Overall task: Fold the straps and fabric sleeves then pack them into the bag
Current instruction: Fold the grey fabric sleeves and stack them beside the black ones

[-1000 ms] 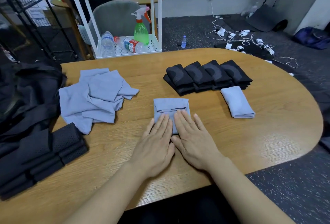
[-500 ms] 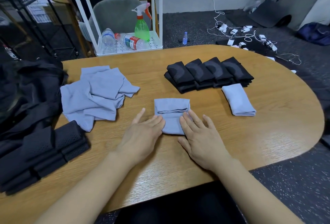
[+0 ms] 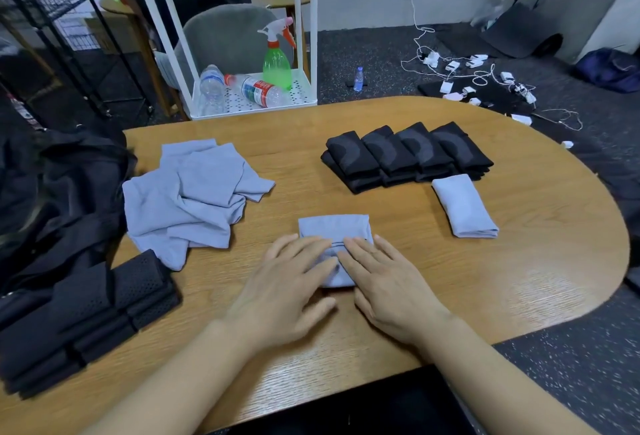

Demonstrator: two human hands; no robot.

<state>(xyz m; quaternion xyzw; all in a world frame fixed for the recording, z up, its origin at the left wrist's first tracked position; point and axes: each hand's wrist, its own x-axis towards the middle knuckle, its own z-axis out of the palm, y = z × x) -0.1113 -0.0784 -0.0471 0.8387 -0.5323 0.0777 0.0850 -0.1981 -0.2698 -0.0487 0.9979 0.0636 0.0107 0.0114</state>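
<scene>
Pressing hands: left hand (image 3: 287, 282) and right hand (image 3: 384, 282) lie flat, fingers straight, on the folded grey sleeve (image 3: 334, 232); neither grasps it.
Sleeve position: near centre of wooden table (image 3: 485, 278).
Left: loose grey sleeves (image 3: 187, 199), black straps (image 3: 86, 313), black bag (image 3: 52, 192).
Far right: folded black sleeves (image 3: 408, 154), one folded grey roll (image 3: 462, 206).
</scene>
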